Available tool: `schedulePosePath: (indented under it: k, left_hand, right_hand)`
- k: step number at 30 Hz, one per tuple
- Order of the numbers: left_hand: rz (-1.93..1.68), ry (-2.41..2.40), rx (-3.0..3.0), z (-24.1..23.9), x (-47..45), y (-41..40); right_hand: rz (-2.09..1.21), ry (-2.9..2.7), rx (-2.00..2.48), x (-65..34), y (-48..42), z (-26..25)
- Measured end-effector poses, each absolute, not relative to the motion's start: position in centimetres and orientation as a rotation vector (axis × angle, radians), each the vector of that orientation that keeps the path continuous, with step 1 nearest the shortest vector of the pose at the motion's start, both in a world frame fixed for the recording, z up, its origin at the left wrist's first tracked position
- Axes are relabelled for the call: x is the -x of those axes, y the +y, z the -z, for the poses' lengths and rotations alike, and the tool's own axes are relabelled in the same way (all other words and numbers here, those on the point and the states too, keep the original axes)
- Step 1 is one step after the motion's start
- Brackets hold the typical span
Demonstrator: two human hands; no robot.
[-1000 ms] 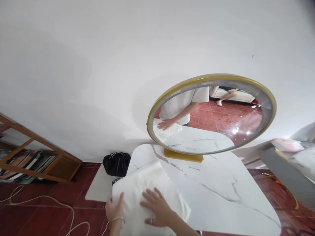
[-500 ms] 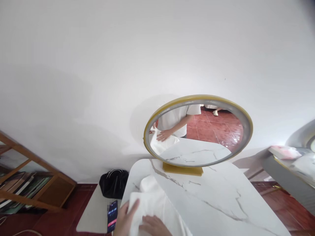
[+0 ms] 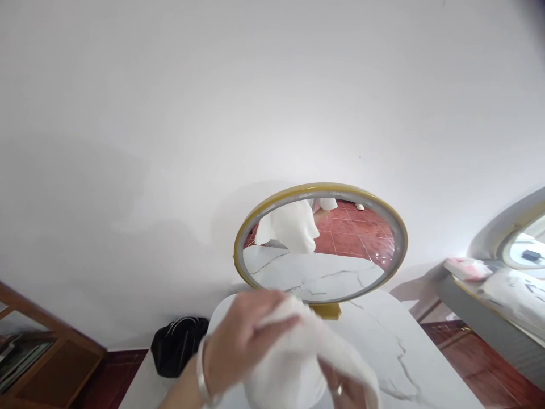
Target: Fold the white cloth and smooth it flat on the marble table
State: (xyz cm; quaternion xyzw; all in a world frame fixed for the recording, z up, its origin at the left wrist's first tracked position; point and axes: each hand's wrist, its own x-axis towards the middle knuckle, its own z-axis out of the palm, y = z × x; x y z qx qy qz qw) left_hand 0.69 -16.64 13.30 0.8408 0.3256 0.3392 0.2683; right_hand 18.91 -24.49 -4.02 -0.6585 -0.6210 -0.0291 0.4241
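Note:
A white cloth [image 3: 298,352] is lifted off the white marble table [image 3: 409,363] and bunched between both hands. My left hand [image 3: 242,341], with a silver bracelet on its wrist, is closed over the cloth's upper left part. My right hand [image 3: 347,389], wearing a ring, grips the cloth from underneath at the bottom edge of the view and is largely covered by it. Behind them a round gold-rimmed mirror [image 3: 320,243] stands on the table and reflects the raised cloth.
A black bag [image 3: 176,346] sits on a low surface left of the table. A wooden shelf [image 3: 38,352] stands at the far left. Another table with pink and white items [image 3: 494,278] is at the right. Red tiled floor surrounds.
The cloth lay flat on the table under both hands; now both hands have gathered and lifted it toward the mirror. The view has tilted upward.

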Motion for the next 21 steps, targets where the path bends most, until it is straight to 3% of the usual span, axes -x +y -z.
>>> schedulePosePath:
  k: [4, 8, 11, 15, 21]
  left_hand:
    - [-1.317, 0.881, -2.245, -20.1, -3.7, -9.4]
    - [-1.538, 1.016, -2.324, -22.6, -8.0, -1.0]
    - [-1.621, 1.106, -2.405, -21.8, -10.4, 2.4]
    - [-2.112, 1.042, -2.594, -19.6, -11.6, 2.2]
    - [-1.946, 0.898, -2.866, -16.8, -11.0, 0.9]
  right_hand:
    - [0.036, -1.306, 1.390, -23.1, -17.3, -2.9]
    - [0.358, -1.317, 1.411, -24.8, -11.3, -7.8]
    - [0.540, -1.329, 1.548, -25.0, -8.5, -7.6]
    - [0.658, -1.234, 1.622, -25.1, -6.8, -5.4]
    - [0.760, -1.185, 1.582, -25.0, -6.3, -4.6]
